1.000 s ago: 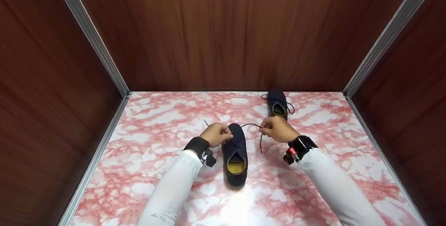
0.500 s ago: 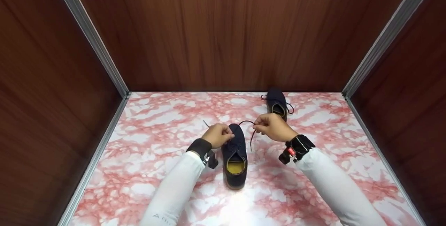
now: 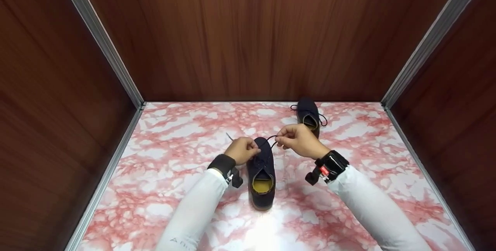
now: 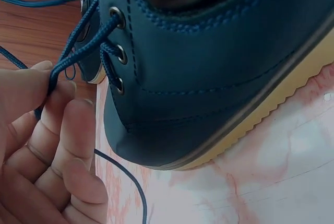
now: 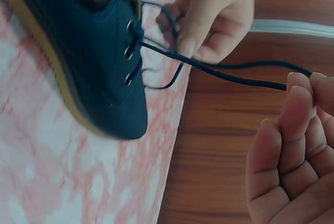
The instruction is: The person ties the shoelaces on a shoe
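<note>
A dark navy lace-up shoe (image 3: 262,165) with a yellow insole points away from me. My left hand (image 3: 241,150) pinches its shoelace (image 4: 88,49) between thumb and fingertips, over the laced front. A lace end pokes out beyond that hand, to the left. Just right of the toe, my right hand (image 3: 298,140) pinches another stretch of the lace (image 5: 224,76) with thumb and fingers. From there the lace arches back toward the left hand. In the left wrist view, one lace strand (image 4: 128,172) trails down beside the toe.
A matching shoe (image 3: 308,107), its lace tied in a bow, stands behind near the back wall (image 3: 240,49). The tabletop (image 3: 174,138) is red-and-white marbled. Wood-coloured panels with grey metal edging rise on the left, back and right.
My right hand has moved left toward the shoe's toe, bringing its part of the lace closer to the left hand. My left hand and both shoes have hardly moved.
</note>
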A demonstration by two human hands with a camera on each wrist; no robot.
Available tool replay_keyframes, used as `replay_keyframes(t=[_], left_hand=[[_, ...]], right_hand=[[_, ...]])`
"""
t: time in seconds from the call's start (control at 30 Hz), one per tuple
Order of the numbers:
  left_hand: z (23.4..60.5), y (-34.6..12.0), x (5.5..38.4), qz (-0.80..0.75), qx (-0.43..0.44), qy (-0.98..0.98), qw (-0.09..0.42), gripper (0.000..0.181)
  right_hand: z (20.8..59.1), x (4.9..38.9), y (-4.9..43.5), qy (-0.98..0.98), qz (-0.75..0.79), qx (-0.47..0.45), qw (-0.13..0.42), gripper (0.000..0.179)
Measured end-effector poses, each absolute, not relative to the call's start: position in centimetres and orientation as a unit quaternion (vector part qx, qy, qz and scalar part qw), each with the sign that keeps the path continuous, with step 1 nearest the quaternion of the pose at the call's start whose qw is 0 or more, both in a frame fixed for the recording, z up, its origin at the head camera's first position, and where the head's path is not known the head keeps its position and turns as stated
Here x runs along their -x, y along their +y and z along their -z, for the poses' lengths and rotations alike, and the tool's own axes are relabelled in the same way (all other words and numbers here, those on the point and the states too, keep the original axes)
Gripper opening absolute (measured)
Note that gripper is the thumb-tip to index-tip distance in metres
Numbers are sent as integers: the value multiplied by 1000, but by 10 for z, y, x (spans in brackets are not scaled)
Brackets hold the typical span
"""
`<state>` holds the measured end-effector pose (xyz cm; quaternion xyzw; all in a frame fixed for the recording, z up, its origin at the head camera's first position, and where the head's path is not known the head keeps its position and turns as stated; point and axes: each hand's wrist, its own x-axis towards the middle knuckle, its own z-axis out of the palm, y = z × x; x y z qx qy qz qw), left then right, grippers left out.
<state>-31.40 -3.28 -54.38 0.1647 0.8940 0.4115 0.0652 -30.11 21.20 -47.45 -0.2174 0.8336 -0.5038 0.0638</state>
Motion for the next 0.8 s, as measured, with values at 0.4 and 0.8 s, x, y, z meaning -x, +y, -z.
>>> replay_keyframes(t=[0.4,0.8], left_hand=[[543,-32,313,-415,-155,894,61,17],[546,-34,313,-439,-149,883,74,18]], right_hand=[[476,296,206,814,533,222,58,12],[492,274,204,845,312,410,-139,4]])
